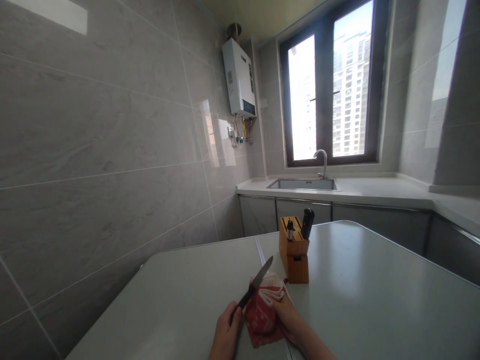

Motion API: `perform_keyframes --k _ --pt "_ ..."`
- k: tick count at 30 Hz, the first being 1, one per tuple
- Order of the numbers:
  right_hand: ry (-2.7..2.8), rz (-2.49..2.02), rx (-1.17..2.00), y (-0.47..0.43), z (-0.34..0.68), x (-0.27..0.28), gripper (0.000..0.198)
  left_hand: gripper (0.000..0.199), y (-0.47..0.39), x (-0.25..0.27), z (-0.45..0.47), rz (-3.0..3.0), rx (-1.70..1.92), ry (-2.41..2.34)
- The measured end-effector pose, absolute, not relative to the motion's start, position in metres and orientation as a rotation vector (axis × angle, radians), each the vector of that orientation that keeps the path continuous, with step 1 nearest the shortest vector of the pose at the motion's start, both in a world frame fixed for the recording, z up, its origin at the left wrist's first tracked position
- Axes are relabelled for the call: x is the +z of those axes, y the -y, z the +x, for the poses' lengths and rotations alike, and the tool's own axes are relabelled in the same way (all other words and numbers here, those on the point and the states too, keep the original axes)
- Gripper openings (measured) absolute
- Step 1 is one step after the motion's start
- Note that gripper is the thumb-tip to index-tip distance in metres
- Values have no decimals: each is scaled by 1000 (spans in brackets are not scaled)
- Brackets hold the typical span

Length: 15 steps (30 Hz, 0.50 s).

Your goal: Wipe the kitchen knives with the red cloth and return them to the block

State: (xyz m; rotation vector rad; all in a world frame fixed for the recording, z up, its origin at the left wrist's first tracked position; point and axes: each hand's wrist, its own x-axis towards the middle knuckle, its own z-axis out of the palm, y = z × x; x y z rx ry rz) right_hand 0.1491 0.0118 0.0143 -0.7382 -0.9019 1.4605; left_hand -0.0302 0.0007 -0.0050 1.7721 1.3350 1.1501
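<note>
My left hand [228, 325] is closed round the black handle of a kitchen knife [261, 274]. The blade points up and away to the right, over a red and white cloth [261, 312]. My right hand [285, 315] grips the cloth from its right side, its fingers partly hidden in the folds. Whether the blade touches the cloth I cannot tell. Just beyond the cloth stands a wooden knife block [296, 265], with a black-handled knife [308, 223] and another dark handle with a light end [290, 230] sticking out of its top slots.
Both hands are above a pale, glossy table [180, 300] with a seam running across it. Behind it is a counter [378, 187] with a sink [303, 184] and a faucet [321, 162] under a window. A water heater [240, 77] hangs on the tiled wall.
</note>
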Motion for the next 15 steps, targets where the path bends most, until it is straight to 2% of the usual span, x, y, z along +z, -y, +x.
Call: perform_keyframes --k 4,8,12,15 --pt "904 -707 1481 -12 149 12 37 47 -1 -8 -30 1758 1149 -1353" --pt "999 -771 1532 -13 150 5 32 42 2 -7 -26 1896 1003 -1309" --pt "1012 -789 1511 -13 151 1 34 33 6 -2 -24 2001 913 -1272" --pt "950 -772 1541 -14 151 1 33 34 6 -2 -24 2037 884 -1248"
